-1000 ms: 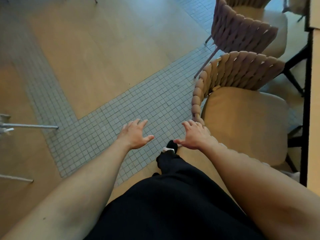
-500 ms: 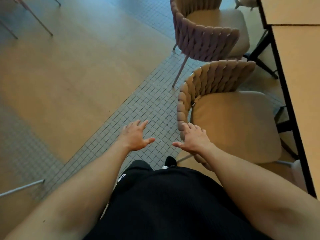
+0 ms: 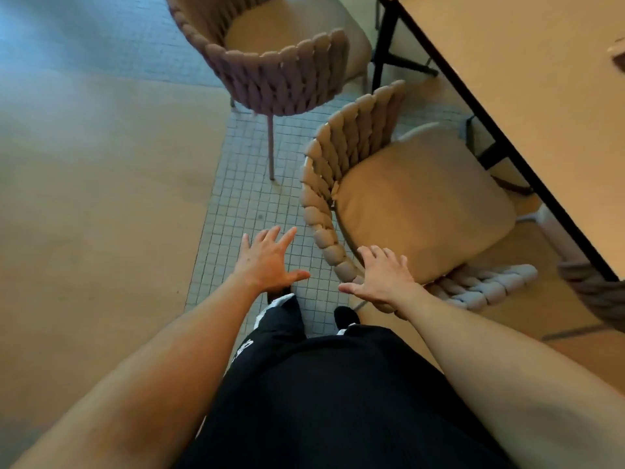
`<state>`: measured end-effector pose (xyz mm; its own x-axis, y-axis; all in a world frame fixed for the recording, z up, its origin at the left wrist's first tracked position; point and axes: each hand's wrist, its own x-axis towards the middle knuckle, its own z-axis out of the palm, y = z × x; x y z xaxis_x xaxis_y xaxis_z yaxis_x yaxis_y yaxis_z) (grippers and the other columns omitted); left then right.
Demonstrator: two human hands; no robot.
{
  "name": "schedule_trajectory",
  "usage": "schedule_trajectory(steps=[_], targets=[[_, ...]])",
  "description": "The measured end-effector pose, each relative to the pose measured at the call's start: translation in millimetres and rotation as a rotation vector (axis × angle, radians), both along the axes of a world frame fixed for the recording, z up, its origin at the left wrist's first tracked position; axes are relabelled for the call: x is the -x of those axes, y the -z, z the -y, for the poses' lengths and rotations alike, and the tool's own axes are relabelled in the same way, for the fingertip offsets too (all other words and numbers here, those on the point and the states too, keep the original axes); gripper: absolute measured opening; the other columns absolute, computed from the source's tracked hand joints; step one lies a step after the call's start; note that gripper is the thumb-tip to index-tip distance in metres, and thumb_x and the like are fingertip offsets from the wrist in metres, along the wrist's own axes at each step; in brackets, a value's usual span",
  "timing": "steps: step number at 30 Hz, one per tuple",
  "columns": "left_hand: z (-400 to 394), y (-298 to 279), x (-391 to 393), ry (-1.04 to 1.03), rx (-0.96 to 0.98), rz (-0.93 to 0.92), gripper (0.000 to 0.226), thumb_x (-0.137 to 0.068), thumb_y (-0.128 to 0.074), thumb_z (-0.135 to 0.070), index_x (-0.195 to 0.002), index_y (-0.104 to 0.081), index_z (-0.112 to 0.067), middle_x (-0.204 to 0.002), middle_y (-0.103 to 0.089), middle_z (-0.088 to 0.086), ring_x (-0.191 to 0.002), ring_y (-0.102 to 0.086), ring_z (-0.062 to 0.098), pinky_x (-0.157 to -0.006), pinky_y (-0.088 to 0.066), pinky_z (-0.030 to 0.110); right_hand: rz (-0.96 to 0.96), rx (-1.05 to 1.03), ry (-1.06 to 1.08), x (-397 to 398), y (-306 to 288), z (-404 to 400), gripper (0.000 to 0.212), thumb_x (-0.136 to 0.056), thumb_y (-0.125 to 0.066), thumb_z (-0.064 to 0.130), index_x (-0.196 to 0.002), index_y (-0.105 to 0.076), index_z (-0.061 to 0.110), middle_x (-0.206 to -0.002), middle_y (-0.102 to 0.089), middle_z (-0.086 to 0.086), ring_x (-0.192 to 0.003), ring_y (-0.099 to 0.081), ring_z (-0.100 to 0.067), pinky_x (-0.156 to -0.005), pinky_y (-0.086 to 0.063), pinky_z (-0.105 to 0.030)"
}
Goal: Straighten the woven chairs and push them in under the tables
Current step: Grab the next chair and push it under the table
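Note:
A beige woven chair (image 3: 422, 204) with a tan seat cushion stands turned at an angle beside the table (image 3: 527, 96), its braided backrest facing me. My right hand (image 3: 382, 279) is spread, fingers straight, over the near end of that backrest; contact is hard to tell. My left hand (image 3: 267, 258) hovers open over the tiled floor, left of the chair, holding nothing. A second, mauve woven chair (image 3: 270, 66) stands farther off, by the table's black leg.
Black table legs (image 3: 382, 45) and a crossbar stand right of the chairs. Part of another woven chair back (image 3: 595, 292) shows at the right edge under the table. A strip of small grey tiles (image 3: 250, 198) runs between wooden floor areas. My dark trousers fill the bottom.
The view has swung right and closer: the table now fills the upper right and the beige chair sits nearer. Both hands stay spread, the right one now over the backrest's near end.

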<state>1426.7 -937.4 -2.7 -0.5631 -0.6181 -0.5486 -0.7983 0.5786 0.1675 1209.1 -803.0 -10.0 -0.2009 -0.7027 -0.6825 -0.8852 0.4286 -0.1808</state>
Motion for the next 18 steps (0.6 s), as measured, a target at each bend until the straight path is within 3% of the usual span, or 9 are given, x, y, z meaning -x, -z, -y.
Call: schedule_trajectory(steps=[9, 18], targets=[[86.1, 6.8, 25.8, 0.353, 0.007, -0.02, 0.11, -0.076, -0.052, -0.085, -0.16, -0.005, -0.032, -0.167, -0.012, 0.01, -0.153, -0.01, 0.032, -0.122, -0.006, 0.06, -0.005, -0.008, 0.353, -33.6, 4.8, 18.4, 0.104, -0.077, -0.052, 0.088, -0.155, -0.028, 0.023, -0.159, -0.031, -0.007, -0.147, -0.026, -0.032, -0.116, -0.024, -0.06], [96.6, 19.3, 54.2, 0.624, 0.028, -0.026, 0.112, -0.076, -0.051, -0.086, -0.161, -0.009, -0.027, -0.165, -0.016, 0.013, -0.153, -0.011, 0.032, -0.125, -0.004, 0.051, -0.004, -0.001, 0.599, -53.6, 1.8, -0.1, 0.102, -0.077, -0.053, 0.087, -0.153, -0.031, 0.023, -0.157, -0.033, -0.006, -0.145, -0.029, -0.034, -0.116, -0.026, -0.059]])
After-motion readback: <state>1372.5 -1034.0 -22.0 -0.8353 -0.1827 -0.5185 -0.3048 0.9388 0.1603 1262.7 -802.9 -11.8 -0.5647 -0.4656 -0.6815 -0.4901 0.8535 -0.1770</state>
